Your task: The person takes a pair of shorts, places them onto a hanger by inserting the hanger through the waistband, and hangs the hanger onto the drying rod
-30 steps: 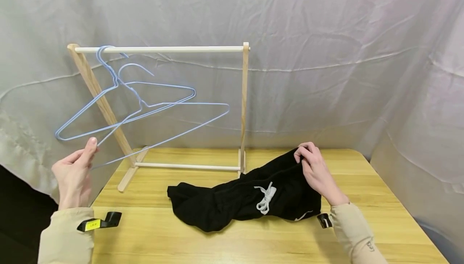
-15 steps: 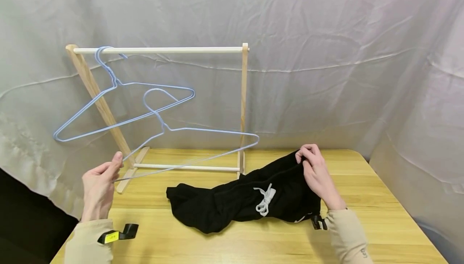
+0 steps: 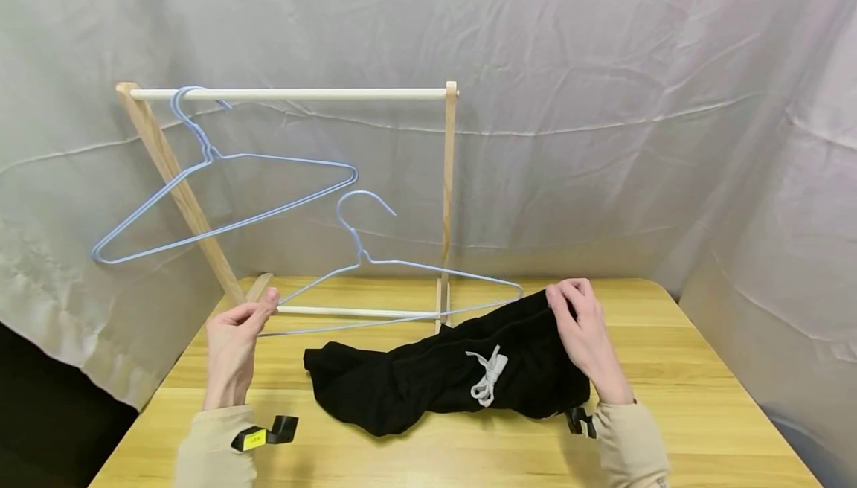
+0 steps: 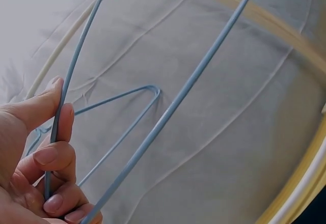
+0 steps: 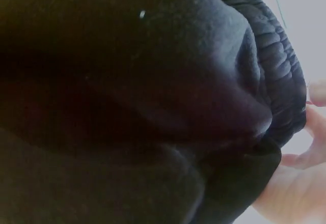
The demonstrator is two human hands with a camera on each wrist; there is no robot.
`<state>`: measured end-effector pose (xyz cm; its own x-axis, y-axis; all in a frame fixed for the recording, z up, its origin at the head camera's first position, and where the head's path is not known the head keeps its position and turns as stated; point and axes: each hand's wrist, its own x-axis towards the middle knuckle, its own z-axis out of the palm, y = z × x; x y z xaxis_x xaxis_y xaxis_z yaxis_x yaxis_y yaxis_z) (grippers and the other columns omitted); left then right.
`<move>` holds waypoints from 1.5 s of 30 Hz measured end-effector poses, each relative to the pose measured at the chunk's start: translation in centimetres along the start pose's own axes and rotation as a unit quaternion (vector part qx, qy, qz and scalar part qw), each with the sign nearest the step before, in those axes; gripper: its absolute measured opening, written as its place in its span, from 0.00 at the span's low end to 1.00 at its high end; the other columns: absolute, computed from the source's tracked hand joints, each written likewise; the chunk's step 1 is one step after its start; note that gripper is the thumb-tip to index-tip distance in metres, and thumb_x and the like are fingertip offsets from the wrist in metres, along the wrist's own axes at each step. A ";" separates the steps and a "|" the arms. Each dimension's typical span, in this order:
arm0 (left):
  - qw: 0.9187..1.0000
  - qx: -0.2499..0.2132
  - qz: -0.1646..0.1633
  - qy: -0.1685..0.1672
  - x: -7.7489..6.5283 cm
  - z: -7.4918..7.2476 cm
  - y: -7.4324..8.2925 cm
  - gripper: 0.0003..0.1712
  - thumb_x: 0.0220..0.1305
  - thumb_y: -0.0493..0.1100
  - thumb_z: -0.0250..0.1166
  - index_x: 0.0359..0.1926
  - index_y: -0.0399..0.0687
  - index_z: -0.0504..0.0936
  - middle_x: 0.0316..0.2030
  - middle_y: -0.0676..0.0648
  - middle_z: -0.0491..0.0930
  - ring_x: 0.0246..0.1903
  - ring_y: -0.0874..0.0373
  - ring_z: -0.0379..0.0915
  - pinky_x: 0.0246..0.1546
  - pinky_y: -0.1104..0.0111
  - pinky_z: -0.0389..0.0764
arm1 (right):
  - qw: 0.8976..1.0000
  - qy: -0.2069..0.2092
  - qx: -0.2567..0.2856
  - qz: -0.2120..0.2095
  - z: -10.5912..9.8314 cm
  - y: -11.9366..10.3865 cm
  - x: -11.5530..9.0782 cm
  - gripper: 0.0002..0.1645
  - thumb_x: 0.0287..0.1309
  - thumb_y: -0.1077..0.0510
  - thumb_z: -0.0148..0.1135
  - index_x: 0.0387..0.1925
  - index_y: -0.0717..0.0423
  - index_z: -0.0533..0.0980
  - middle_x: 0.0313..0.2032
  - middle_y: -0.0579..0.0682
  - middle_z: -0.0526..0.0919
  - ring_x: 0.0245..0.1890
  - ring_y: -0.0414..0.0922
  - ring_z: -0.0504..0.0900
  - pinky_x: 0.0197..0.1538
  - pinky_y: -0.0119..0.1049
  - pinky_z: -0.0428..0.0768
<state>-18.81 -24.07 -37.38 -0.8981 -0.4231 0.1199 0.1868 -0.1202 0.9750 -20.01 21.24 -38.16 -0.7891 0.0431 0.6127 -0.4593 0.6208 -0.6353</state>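
My left hand (image 3: 234, 343) pinches one end of a light blue wire hanger (image 3: 362, 254) between thumb and curled fingers. The hanger's hook points up, and its far end reaches in front of the rack to beside the waistband of the black drawstring pants (image 3: 428, 380); whether they touch I cannot tell. A white drawstring bow (image 3: 490, 376) shows on the pants, which lie bunched on the table. With thumb and fingers, my right hand (image 3: 589, 339) grips the waistband's upper right edge and lifts it slightly. The right wrist view is mostly filled by dark cloth (image 5: 153, 107) and a gathered elastic waistband (image 5: 280, 61).
A wooden rack (image 3: 448, 175) stands at the table's back left. More light blue hangers (image 3: 209, 152) hang close together at the left of its white top rod (image 3: 321, 94). Grey curtain cloth (image 3: 602, 64) encloses the back and sides of the wooden table (image 3: 683, 399).
My left hand has carried the hanger right and down, away from the hung hangers and towards the pants. The right hand keeps its grip on the waistband, barely moving.
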 end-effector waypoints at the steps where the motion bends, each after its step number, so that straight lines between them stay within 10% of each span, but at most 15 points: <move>1: 1.000 0.005 0.004 -0.002 -0.1 0.2 -0.2 0.16 0.64 0.41 0.70 0.18 0.45 0.87 0.23 0.62 0.79 0.39 0.60 0.63 0.45 0.70 0.64 | 1.000 0.002 -0.006 0.005 0.0 0.0 -0.1 0.13 0.73 0.59 0.53 0.32 0.59 0.77 0.42 0.57 0.74 0.44 0.41 0.70 0.51 0.33 0.64; 9: 1.000 0.005 0.016 -0.004 -0.1 1.8 -1.5 0.15 0.63 0.39 0.71 0.18 0.46 0.87 0.22 0.61 0.84 0.37 0.64 0.72 0.48 0.70 0.68 | 1.000 0.013 -0.001 0.012 0.3 0.5 -0.6 0.09 0.62 0.68 0.56 0.37 0.58 0.81 0.42 0.56 0.76 0.44 0.25 0.66 0.52 0.35 0.64; 17: 1.000 0.017 0.016 -0.012 -0.1 2.6 -2.1 0.15 0.62 0.40 0.72 0.17 0.46 0.87 0.19 0.62 0.83 0.32 0.67 0.72 0.45 0.71 0.69 | 1.000 0.001 0.004 0.000 0.2 0.5 -0.9 0.17 0.54 0.72 0.54 0.41 0.58 0.81 0.43 0.56 0.77 0.45 0.29 0.68 0.51 0.34 0.63; 45: 0.998 0.048 0.026 -0.036 -0.3 4.6 -2.6 0.14 0.60 0.41 0.74 0.20 0.38 0.87 0.18 0.58 0.83 0.24 0.63 0.60 0.35 0.68 0.62 | 0.999 -0.012 0.020 -0.028 -0.8 -0.3 -1.3 0.20 0.60 0.69 0.62 0.53 0.54 0.82 0.47 0.53 0.77 0.49 0.26 0.68 0.51 0.29 0.63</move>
<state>-20.89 -19.50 -39.12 -0.9151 -0.3609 0.1798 0.1977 -0.0128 0.9802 -18.49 21.57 -38.42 -0.7712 -0.0100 0.6365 -0.5184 0.5902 -0.6188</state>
